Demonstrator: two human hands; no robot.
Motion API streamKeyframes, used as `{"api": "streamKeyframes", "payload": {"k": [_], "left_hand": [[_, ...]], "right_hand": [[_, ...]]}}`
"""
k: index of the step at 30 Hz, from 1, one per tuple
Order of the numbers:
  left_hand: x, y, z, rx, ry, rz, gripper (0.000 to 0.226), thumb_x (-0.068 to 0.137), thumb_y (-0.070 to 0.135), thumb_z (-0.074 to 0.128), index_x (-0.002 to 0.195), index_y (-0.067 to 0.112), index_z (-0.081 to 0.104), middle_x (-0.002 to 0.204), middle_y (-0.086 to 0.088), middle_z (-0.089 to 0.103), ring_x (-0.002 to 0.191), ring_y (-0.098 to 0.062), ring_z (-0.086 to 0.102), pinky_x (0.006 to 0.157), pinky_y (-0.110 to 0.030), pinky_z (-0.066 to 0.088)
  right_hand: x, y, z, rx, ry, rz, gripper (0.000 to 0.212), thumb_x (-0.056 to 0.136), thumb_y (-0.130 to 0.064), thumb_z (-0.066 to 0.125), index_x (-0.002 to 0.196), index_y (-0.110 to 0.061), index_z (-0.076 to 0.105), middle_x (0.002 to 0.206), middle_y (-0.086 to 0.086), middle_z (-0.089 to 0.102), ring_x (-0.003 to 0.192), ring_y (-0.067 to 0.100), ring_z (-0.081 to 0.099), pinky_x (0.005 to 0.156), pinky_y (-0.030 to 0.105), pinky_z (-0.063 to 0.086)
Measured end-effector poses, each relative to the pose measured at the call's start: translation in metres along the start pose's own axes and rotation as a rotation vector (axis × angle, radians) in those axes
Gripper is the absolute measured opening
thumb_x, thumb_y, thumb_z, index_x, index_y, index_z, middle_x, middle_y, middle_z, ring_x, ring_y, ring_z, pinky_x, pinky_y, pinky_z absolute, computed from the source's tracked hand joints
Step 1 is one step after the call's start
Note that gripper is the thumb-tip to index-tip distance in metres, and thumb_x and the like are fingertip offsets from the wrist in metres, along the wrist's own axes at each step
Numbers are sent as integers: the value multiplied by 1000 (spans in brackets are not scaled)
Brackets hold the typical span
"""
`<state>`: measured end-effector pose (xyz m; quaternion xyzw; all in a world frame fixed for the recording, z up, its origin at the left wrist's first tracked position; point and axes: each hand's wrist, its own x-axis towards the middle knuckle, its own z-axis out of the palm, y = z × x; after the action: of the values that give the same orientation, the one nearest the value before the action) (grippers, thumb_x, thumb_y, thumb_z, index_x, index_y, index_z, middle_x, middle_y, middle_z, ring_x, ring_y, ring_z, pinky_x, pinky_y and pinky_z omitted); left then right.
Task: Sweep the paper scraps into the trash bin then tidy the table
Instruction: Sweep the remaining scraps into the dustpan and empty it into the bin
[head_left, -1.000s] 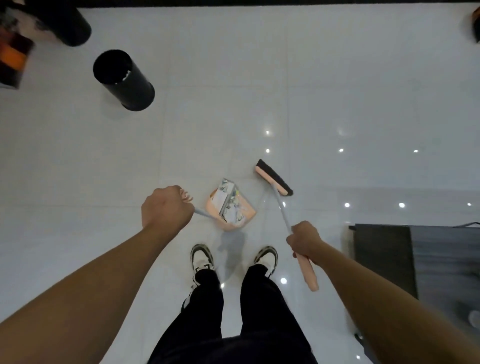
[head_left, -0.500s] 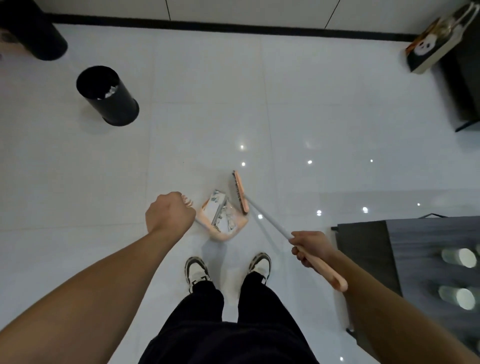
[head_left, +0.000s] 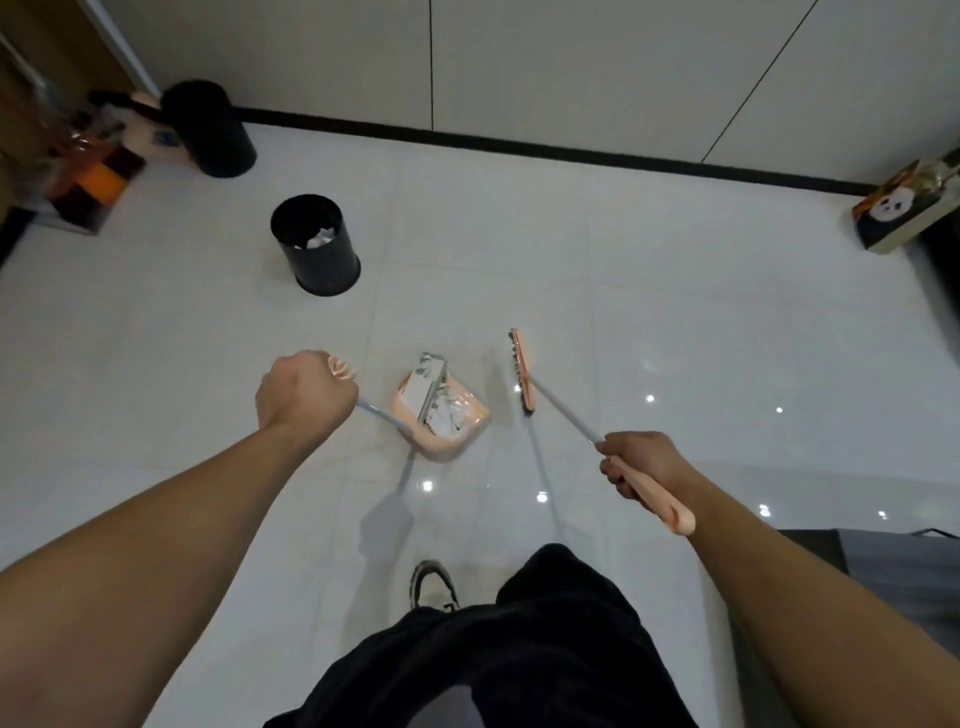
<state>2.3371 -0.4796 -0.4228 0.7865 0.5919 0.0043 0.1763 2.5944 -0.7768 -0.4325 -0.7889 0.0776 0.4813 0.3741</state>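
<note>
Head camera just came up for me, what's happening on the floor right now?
A person stands on the white tiled floor. The left hand grips the handle of a pink dustpan loaded with paper scraps. The right hand grips a pink broom, its head beside the pan. The black trash bin, already holding some paper, stands ahead to the left.

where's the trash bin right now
In the head view the trash bin stands on the floor at upper left, ahead and left of the dustpan, near another black cylinder.
</note>
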Motion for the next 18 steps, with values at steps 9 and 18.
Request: {"api": "streamKeyframes", "payload": {"k": [9,18], "left_hand": [[95,-30,-75,-80,213,-188,12,71,29,62,70,17,62,65,-5,55,63,-31,52,57,-27,39],[198,-20,-172,-13,370,-286,14,84,26,61,76,15,66,68,-7,61,62,-26,55,54,-29,42]], "right_hand": [[36,-132,101,-120,-157,-172,7,83,-10,67,84,-3,66,56,11,56,42,18,48,40,23,37],[75,-311,187,-198,-306,-316,5,83,-8,66,79,-5,63,56,12,53,43,20,44,40,23,35]]}}
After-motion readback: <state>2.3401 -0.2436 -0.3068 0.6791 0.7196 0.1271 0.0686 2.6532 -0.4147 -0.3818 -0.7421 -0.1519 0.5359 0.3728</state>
